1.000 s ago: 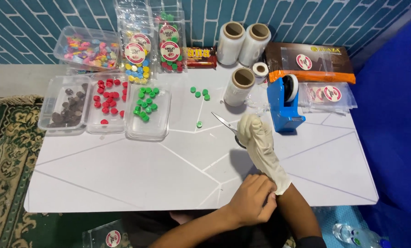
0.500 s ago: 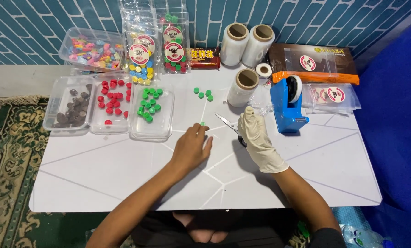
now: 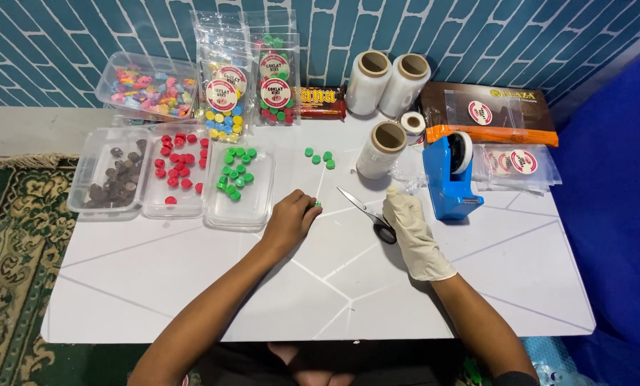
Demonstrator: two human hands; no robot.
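A person is sitting at a low white desk [image 3: 477, 286], and both arms are reaching across it. Their bare left hand [image 3: 291, 218] is lying knuckles-up near the middle, its grip pressed together on a small green candy disc [image 3: 318, 204] that is peeking out at the fingertips, just off the corner of the clear tray of green candies [image 3: 242, 184]. Their right hand [image 3: 411, 232] is wearing a cream glove and resting flat, its grip loosely spread and pinching nothing, just beside the black-handled scissors [image 3: 368, 214] and close to the blue tape dispenser [image 3: 450, 175].

To my eye the main risk is the disc slipping: it is small and only being nipped at the tips, so it could roll off across the smooth top. The open scissor blades are pointing between the two hands, and a careless sweep could catch them. The roll of clear wrap [image 3: 380, 149] is standing upright near the gloved wrist and could be knocked over.

The desk is glossy with pale angled lines. Trays of red candies [image 3: 179, 171] and brown candies [image 3: 112, 182] are sitting at the left, bags of mixed candies [image 3: 223, 100] are leaning against a teal brick-pattern wall [image 3: 62, 36], three loose green discs [image 3: 320, 157] are lying in the open, and a patterned rug [image 3: 12, 250] is covering the floor.
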